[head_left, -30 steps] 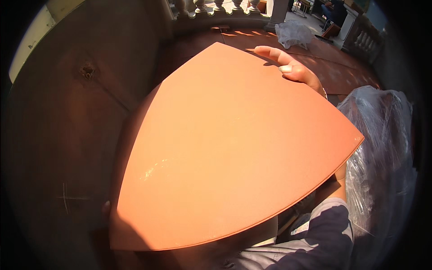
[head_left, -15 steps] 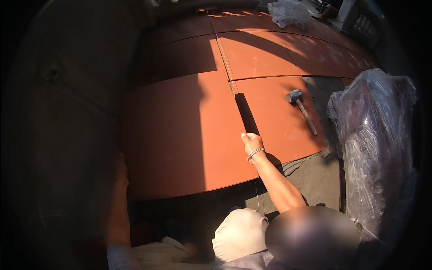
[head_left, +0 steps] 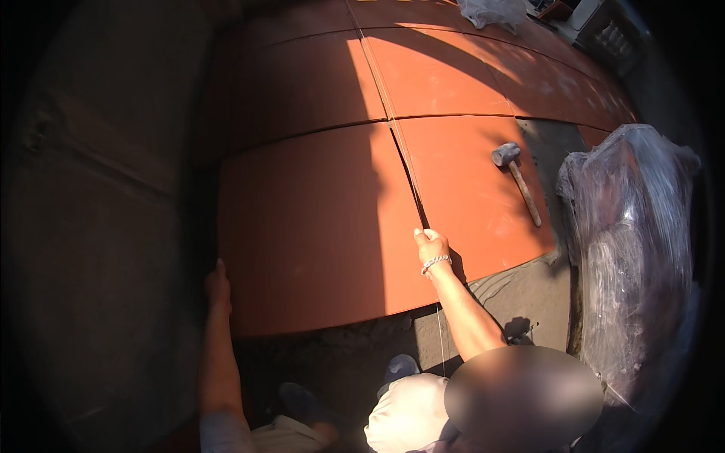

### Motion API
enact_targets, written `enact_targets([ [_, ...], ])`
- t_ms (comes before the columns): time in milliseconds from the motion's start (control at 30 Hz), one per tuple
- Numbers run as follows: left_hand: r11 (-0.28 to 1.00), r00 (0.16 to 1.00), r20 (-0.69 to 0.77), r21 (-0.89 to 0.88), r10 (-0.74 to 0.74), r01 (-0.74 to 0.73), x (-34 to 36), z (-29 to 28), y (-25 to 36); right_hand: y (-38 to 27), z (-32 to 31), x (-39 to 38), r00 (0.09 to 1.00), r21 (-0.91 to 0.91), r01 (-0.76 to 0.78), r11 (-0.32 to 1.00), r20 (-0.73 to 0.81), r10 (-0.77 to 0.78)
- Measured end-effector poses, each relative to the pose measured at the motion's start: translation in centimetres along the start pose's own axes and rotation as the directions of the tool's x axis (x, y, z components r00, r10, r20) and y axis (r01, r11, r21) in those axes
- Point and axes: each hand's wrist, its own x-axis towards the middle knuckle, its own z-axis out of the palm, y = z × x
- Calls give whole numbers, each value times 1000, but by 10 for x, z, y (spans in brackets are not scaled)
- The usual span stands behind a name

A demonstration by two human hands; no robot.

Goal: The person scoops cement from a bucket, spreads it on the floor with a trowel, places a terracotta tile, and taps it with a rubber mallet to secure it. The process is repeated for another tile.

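Note:
A large square orange-red tile [head_left: 325, 249] spans the space between my two hands, partly in shade and partly in sun. At its left edge my left hand [head_left: 218, 288] is in shadow, closed on the rim. My right hand [head_left: 433, 249], with a chain bracelet at the wrist, is closed on the right edge. A narrow dark gap runs between this tile and the neighbouring tile [head_left: 468, 204]. On that neighbour lies a mallet [head_left: 518, 177] with a grey head and wooden handle. A thin string [head_left: 393, 106] stretches along the joint.
More orange tiles [head_left: 430, 75] extend beyond. A plastic-wrapped stack [head_left: 634, 249] stands at the right, and clear plastic [head_left: 495, 11] lies far off. Grey mortar [head_left: 521, 294] shows along the near edge. A dark wall [head_left: 106, 226] is on the left.
The held tile has come down and closer to its right neighbour, so the dark gap is much narrower. Both hands keep their hold. The view has shifted slightly.

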Motion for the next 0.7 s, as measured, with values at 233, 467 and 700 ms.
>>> enact_targets([
  [233, 1000, 1000, 5, -19, 16, -16, 14, 14, 0, 5, 2, 13, 998, -35, 0, 999, 61, 2],
  [467, 995, 999, 35, -99, 27, -24, 23, 14, -10, 23, 5, 20, 997, -100, -10, 995, 81, 18],
  [700, 995, 1000, -3, 99, 27, -26, 39, 13, -14, 12, -12, 24, 966, -362, 139, 922, 256, -45],
])
